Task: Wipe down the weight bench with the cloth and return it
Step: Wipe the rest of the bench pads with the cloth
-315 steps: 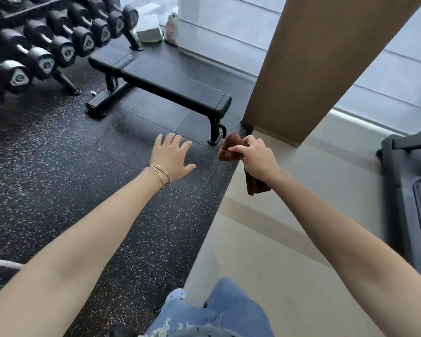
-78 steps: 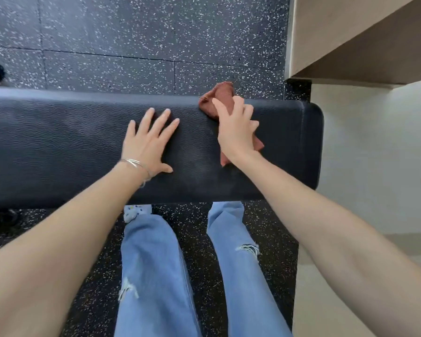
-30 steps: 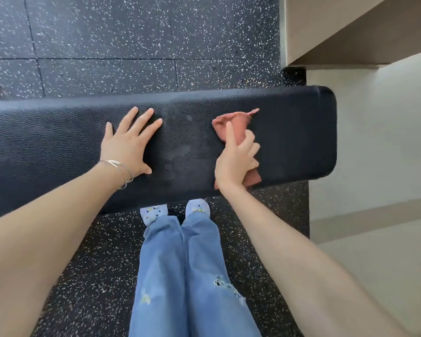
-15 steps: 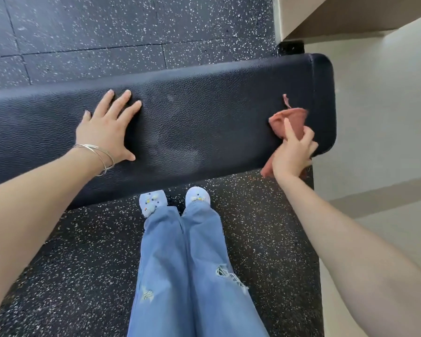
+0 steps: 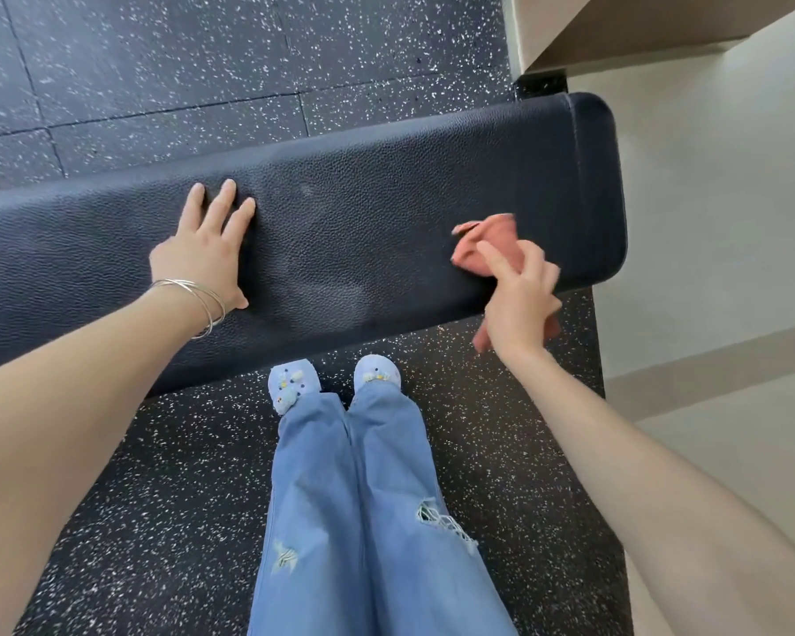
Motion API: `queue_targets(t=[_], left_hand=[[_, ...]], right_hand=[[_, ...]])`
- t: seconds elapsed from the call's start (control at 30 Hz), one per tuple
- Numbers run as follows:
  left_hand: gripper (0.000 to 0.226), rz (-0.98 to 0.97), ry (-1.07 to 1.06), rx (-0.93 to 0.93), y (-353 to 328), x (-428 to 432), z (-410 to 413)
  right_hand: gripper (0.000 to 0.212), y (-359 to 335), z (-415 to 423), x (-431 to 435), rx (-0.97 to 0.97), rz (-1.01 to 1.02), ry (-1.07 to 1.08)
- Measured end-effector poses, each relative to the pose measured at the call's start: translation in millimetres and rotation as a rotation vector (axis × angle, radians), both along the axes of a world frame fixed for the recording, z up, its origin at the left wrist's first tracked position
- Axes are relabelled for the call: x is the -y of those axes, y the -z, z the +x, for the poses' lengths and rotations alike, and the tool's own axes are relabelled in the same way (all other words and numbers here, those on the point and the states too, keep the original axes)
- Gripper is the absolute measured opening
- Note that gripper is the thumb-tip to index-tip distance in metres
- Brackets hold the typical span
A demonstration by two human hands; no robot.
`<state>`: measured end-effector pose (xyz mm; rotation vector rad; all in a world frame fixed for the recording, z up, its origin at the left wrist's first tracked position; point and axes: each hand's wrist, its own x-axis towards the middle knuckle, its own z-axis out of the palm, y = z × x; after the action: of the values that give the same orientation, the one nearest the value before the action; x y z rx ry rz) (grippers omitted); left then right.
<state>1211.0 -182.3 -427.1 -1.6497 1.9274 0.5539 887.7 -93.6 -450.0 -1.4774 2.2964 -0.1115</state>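
Cloth [image 5: 492,243] is being clutched in the right hand [image 5: 519,305], brushing the tabletop [image 5: 363,231] near its end. Left hand [image 5: 203,259] is pressing flat, fingers spread

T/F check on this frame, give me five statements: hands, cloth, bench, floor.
1. The right hand grips the cloth. True.
2. The left hand lies flat on the bench. True.
3. The cloth is blue. False: it is reddish-brown.
4. The cloth is near the bench's left end. False: it is near the right end.
5. The person stands on dark speckled flooring. True.
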Motion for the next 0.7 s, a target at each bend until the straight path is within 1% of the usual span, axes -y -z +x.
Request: queue_targets(t=[0.03, 0.07, 0.1, 0.17, 0.2, 0.27, 0.3, 0.37, 0.4, 0.43, 0.47, 0.5, 0.53, 0.57, 0.6, 0.63, 0.67, 0.7], left_hand=[[0.125, -0.002, -0.005, 0.006, 0, 0, -1], [0.124, -0.004, -0.008, 0.007, 0, -1, -1], [0.124, -0.007, -0.007, 0.005, 0, -1, -1], [0.123, -0.010, 0.002, 0.006, 0, -1, -1], [0.123, -0.012, 0.004, 0.010, -1, -2, -1], [0.123, -0.017, 0.010, 0.022, 0, -2, 0], [0.123, -0.015, 0.012, 0.026, 0, -1, -1], [0.122, -0.008, 0.021, 0.029, -2, -1, -1], [0.122, -0.007, 0.024, 0.027, -2, -1, -1], [0.122, -0.007, 0.025, 0.024, -1, -1, 0], [0.123, -0.009, 0.024, 0.020, 0, -2, 1], [0.123, -0.012, 0.021, 0.019, 0, -2, 1], [0.123, -0.014, 0.020, 0.017, 0, -2, 2], [0.123, -0.014, 0.021, 0.016, 1, -2, 2], [0.123, -0.015, 0.022, 0.012, 2, -2, 2], [0.123, -0.015, 0.022, 0.009, 3, -2, 2], [0.123, -0.016, 0.021, 0.007, 3, -2, 3], [0.123, -0.019, 0.022, 0.006, 4, -2, 3]], right_hand=[[0.080, 1, -6, 4, -0.003, 0.004, 0.152], [0.082, 0, 0, 6, -0.018, 0.021, 0.231], [0.083, -2, 13, 5, -0.011, 0.045, 0.243], [0.084, -5, 45, 2, 0.076, 0.048, 0.197], [0.083, -6, 58, 1, 0.114, 0.022, 0.138], [0.067, -6, 87, 5, 0.127, -0.003, -0.005], [0.060, -7, 102, 7, 0.106, 0.021, -0.094], [0.061, -9, 116, 10, 0.056, 0.091, -0.296], [0.061, -9, 113, 12, 0.041, 0.100, -0.386], [0.058, -7, 100, 14, 0.030, 0.106, -0.486], [0.050, -7, 85, 15, 0.011, 0.104, -0.589], [0.041, -6, 67, 14, -0.010, 0.071, -0.660], [0.036, -6, 49, 13, -0.006, 0.025, -0.659], [0.029, -5, 29, 12, 0.003, -0.032, -0.581], [0.019, -8, 11, 11, 0.032, -0.074, -0.418], [0.015, -6, -6, 11, -0.016, -0.112, -0.250], [0.020, -4, -18, 11, -0.036, -0.114, -0.067], [0.030, 0, -25, 11, -0.043, -0.082, 0.085]])
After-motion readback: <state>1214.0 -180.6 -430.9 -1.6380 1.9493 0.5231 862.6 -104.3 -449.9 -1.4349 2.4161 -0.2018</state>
